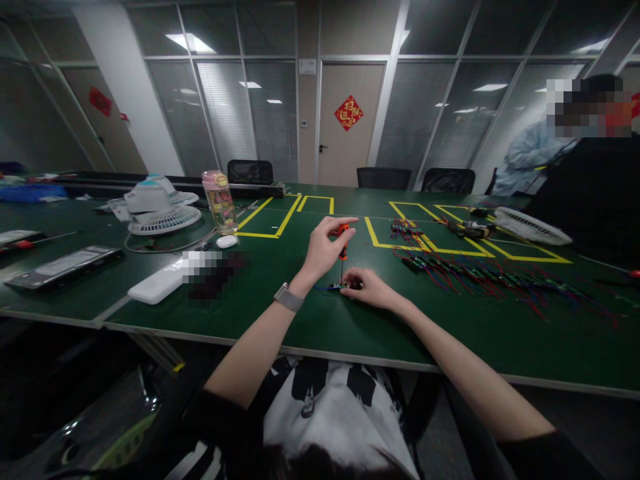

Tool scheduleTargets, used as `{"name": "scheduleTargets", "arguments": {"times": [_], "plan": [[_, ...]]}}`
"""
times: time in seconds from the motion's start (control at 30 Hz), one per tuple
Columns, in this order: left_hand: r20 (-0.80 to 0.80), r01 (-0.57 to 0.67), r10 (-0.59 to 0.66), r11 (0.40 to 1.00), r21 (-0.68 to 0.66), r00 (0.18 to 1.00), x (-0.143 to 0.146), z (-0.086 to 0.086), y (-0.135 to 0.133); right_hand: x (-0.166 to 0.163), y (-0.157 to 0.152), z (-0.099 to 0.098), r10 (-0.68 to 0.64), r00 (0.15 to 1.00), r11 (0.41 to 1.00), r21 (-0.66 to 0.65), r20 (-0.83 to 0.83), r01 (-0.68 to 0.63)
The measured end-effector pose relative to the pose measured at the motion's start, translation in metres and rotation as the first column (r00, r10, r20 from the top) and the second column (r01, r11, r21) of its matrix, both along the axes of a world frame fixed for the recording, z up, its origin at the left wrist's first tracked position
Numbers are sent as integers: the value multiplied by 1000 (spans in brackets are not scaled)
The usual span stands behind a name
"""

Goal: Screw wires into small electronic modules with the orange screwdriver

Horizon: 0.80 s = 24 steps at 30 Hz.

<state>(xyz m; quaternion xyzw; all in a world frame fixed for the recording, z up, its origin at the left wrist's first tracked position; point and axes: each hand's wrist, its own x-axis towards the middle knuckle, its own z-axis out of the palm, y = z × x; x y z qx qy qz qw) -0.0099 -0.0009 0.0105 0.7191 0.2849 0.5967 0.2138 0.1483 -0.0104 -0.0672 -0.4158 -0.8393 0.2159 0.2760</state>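
Note:
My left hand [327,248], with a watch [289,297] on its wrist, grips the orange and black handle of a screwdriver [343,248]. The screwdriver stands upright, its thin shaft reaching down to a small circuit board [336,287] on the green table. My right hand [367,288] rests on the table with its fingers pinched on the right end of that board, covering part of it. Wires trail from the board's left side. Whether the screwdriver's tip sits in a screw is too small to tell.
Several wired circuit boards [480,273] lie in a row to the right, near yellow tape outlines [455,253]. On the left are a white power bank [159,283], a bottle [220,200] and white fans [163,207]. Another person [575,173] stands at the far right.

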Motion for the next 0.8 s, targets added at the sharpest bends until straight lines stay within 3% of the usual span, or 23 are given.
{"name": "scheduleTargets", "arguments": {"times": [0.1, 0.3, 0.53, 0.6, 0.7, 0.8], "plan": [[-39, -64, 66, 997, 33, 997, 0, 0, 0, 0, 0, -1, -4, 1000, 1000, 3, -2, 4], [95, 173, -162, 977, -122, 982, 1, 3, 0, 1, 1, -1, -1, 1000, 1000, 6, 1, 1], [-29, -75, 76, 997, 31, 997, -1, 2, -2, 1, 0, 1, -6, 1000, 1000, -1, -1, 6], [-10, -23, 23, 1000, -11, 1000, -1, 2, -2, 0, 0, 1, -6, 1000, 1000, -5, 1, 6], [52, 164, -159, 980, -115, 986, 0, 3, -1, 0, 0, 1, -3, 1000, 1000, -14, 1, 3], [46, 161, -158, 983, -83, 986, 0, 2, -2, 0, 0, 1, 1, 1000, 1000, -11, -1, -1]]}}
